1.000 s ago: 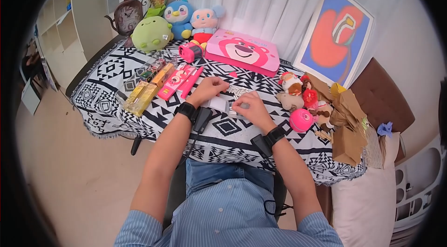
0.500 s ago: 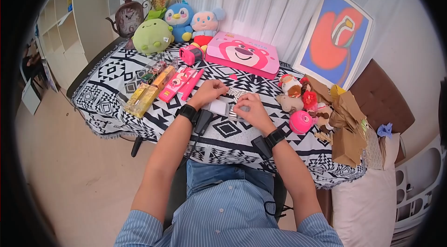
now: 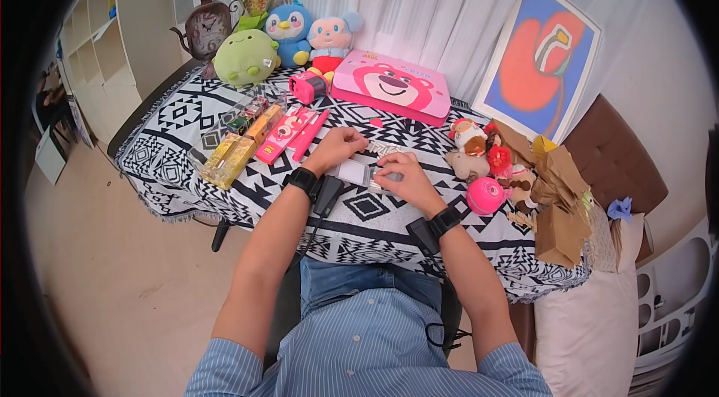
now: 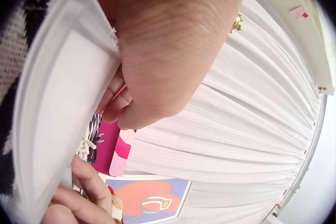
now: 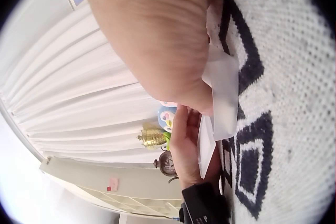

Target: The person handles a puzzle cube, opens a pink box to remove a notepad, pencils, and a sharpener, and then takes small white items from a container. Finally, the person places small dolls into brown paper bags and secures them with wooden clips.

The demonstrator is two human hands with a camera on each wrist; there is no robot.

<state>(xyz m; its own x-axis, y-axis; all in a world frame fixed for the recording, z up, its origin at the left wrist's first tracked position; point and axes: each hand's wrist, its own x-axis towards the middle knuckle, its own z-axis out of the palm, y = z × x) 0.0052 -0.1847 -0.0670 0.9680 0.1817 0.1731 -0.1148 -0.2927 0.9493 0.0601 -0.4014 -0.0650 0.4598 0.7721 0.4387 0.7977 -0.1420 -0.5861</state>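
A small translucent plastic box (image 5: 226, 98) with its hinged lid (image 4: 68, 82) folded out lies on the patterned cloth near the front. My right hand (image 3: 408, 176) grips the box, fingertips at its rim; part of that grasp is hidden in the right wrist view. Over the far side of the lid, my left hand (image 3: 337, 148) bends down with thumb and forefinger close together. What lies between these fingertips is hidden, so I cannot tell if they hold anything. Just beyond both hands is a loose pile of short white sticks (image 3: 384, 148), seen also in the left wrist view.
Pink pencil boxes (image 3: 284, 133) and yellow packs (image 3: 228, 161) lie left. Behind stand a pink bear case (image 3: 393, 86), a pink sharpener (image 3: 305, 88) and plush toys (image 3: 246, 56). At right are small plush figures (image 3: 470, 161), a pink ball (image 3: 485, 195) and brown paper (image 3: 558, 236).
My right hand has shifted slightly and its fingers have spread a little over the box. The left hand stays almost where it was, beside the lid.
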